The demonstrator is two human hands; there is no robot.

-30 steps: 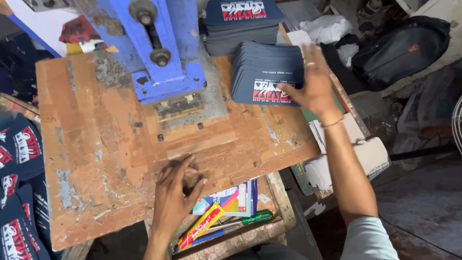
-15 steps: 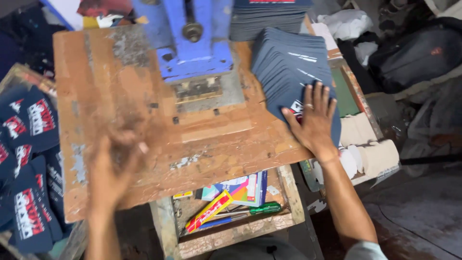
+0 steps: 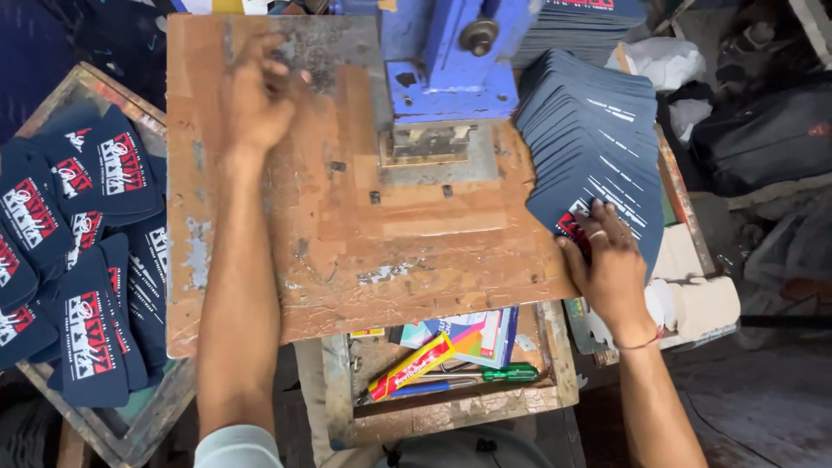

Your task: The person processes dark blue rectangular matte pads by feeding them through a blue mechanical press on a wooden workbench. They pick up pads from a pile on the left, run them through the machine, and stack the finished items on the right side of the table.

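Observation:
My right hand [image 3: 611, 264] rests flat on the near end of a fanned stack of dark blue printed cloth pieces [image 3: 594, 143] at the right edge of the worn wooden worktop [image 3: 347, 243]. My left hand [image 3: 256, 95] reaches up over the far left of the worktop, fingers loosely curled with nothing in them, just left of the blue metal press [image 3: 446, 61]. The press has a small metal plate [image 3: 429, 143] at its base.
A wooden tray [image 3: 130, 416] on the left holds several dark blue printed pieces [image 3: 82, 234]. Under the worktop a wooden shelf [image 3: 451, 403] carries a green-handled screwdriver [image 3: 507, 374], a yellow-red box and coloured booklets. Bags and white cloth lie at the right.
My left hand rose from the near edge of the worktop to its far left by the press. My right hand slid down to the near end of the fanned stack.

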